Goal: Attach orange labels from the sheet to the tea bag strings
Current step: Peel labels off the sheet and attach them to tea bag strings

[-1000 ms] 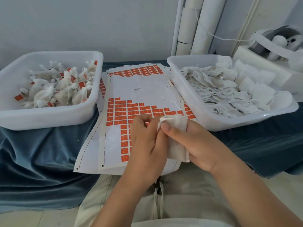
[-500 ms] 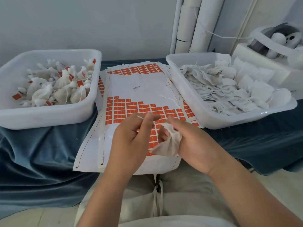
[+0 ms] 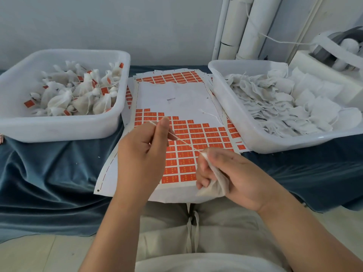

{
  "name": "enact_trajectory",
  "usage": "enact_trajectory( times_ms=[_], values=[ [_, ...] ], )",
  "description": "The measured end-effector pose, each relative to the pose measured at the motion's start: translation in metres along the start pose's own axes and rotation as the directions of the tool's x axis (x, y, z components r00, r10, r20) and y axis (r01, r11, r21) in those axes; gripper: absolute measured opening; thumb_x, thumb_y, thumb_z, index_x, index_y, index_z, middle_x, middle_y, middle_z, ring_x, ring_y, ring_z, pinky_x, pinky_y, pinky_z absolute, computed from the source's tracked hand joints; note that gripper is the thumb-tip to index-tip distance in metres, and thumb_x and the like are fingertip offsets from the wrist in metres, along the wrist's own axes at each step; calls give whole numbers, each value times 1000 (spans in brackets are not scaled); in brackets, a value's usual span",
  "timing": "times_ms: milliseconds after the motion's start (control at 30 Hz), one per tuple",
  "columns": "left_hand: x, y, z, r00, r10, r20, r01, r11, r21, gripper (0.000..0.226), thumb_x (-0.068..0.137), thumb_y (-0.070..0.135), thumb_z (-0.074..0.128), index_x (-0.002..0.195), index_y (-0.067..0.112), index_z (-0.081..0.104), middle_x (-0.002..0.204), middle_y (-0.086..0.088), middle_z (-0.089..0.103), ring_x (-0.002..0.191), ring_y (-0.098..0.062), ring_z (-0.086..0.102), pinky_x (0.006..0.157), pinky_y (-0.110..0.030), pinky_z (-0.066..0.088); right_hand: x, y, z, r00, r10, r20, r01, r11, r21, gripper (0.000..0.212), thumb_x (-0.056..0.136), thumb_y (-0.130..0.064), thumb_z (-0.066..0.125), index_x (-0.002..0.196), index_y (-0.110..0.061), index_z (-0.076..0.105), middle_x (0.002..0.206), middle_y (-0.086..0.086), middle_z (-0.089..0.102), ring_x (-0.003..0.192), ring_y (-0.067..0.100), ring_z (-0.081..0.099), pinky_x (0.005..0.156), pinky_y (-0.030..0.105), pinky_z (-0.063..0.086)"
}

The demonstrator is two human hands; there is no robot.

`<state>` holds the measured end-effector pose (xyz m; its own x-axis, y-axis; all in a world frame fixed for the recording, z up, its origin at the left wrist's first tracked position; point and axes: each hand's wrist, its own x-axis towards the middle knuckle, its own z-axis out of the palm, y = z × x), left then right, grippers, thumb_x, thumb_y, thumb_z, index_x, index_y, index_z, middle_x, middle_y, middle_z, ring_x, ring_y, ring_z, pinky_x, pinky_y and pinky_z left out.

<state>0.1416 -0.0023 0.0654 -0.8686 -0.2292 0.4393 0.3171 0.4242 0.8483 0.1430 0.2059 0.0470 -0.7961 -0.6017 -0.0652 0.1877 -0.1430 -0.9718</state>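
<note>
My right hand (image 3: 231, 173) grips a white tea bag (image 3: 215, 184) just above the near edge of the label sheet (image 3: 188, 154). The bag's white string (image 3: 180, 139) runs taut up and left to my left hand (image 3: 143, 154), which pinches its free end between thumb and forefinger. Both hands hover over the rows of orange labels (image 3: 186, 163) on the white sheet. No label is on the string.
A white tub (image 3: 64, 130) at left holds tea bags with orange labels. A second white tub (image 3: 294, 142) at right holds plain tea bags. More label sheets (image 3: 172, 77) lie behind on the blue cloth (image 3: 49, 173). White tubes and a machine stand at back right.
My hands have drawn apart: the left pulled the string up and left until taut, while the right closed around the bag and dropped toward the sheet's near edge.
</note>
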Motion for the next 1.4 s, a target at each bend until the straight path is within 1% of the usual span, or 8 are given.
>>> enact_trajectory(
  times_ms=[233, 467, 733, 1000, 1100, 1200, 1267, 1400],
  values=[
    [2, -8, 7, 997, -68, 27, 67, 998, 16, 41, 109, 44, 48, 78, 29, 71, 70, 14, 66, 61, -8, 61, 50, -19, 46, 0, 3, -3, 994, 3, 112, -6, 1000, 23, 32, 110, -42, 53, 90, -23, 70, 85, -5, 66, 86, 16, 62, 94, 32, 49],
    [-1, -9, 15, 994, 105, 36, -110, 973, 203, 50, 103, 49, 52, 150, 47, 38, 96, 22, 62, 83, -2, 65, 58, -9, 48, 2, 3, -11, 1000, 4, -15, -1, 978, 206, 29, 108, -42, 59, 102, -18, 72, 75, -4, 57, 79, 15, 57, 89, 30, 50],
    [-9, -9, 23, 901, 424, 90, -433, 891, 137, 44, 105, 26, 59, 148, 21, 52, 156, -10, 42, 146, -23, 41, 116, -38, 41, 3, 5, -16, 997, -3, -74, 23, 960, 279, 31, 107, -40, 61, 112, -12, 73, 75, -4, 57, 77, 12, 56, 84, 28, 52],
    [-9, -1, 16, 953, 292, 77, -269, 937, -224, 51, 107, 62, 33, 145, 34, 52, 148, 7, 56, 135, -20, 57, 106, -39, 49, 5, 4, -17, 998, -13, -66, 32, 952, 306, 32, 104, -39, 66, 115, -11, 75, 73, -3, 55, 75, 12, 54, 84, 29, 51],
    [-5, 9, 15, 997, -56, -43, 11, 720, -694, 44, 99, 60, 39, 123, 39, 70, 124, 0, 72, 109, -16, 68, 83, -33, 51, 5, 4, -16, 993, 1, -121, 31, 965, 262, 34, 100, -43, 70, 114, -13, 77, 72, -3, 54, 73, 11, 53, 82, 28, 50],
    [-7, 10, 7, 976, 52, -210, -156, 841, -518, 27, 104, 41, 47, 117, 35, 70, 109, 6, 73, 98, -14, 67, 78, -28, 51, 6, 5, -15, 986, 2, -169, 42, 964, 262, 32, 99, -39, 71, 112, -10, 77, 71, -2, 57, 71, 11, 56, 80, 28, 55],
    [-5, 3, 5, 965, 262, 11, -254, 945, -205, 30, 106, 45, 51, 132, 35, 62, 123, 15, 69, 113, -11, 67, 86, -21, 54, 6, 5, -14, 986, 4, -168, 41, 964, 264, 30, 102, -37, 69, 111, -10, 76, 72, -1, 58, 72, 12, 57, 80, 28, 56],
    [-2, -8, 10, 865, 25, 501, -28, 1000, -2, 34, 101, 51, 58, 129, 37, 69, 118, 25, 72, 111, 1, 67, 92, -28, 60, 4, 4, -14, 995, 0, -98, 28, 956, 291, 28, 104, -36, 66, 112, -10, 69, 72, -1, 55, 73, 13, 53, 80, 29, 51]
  ],
)
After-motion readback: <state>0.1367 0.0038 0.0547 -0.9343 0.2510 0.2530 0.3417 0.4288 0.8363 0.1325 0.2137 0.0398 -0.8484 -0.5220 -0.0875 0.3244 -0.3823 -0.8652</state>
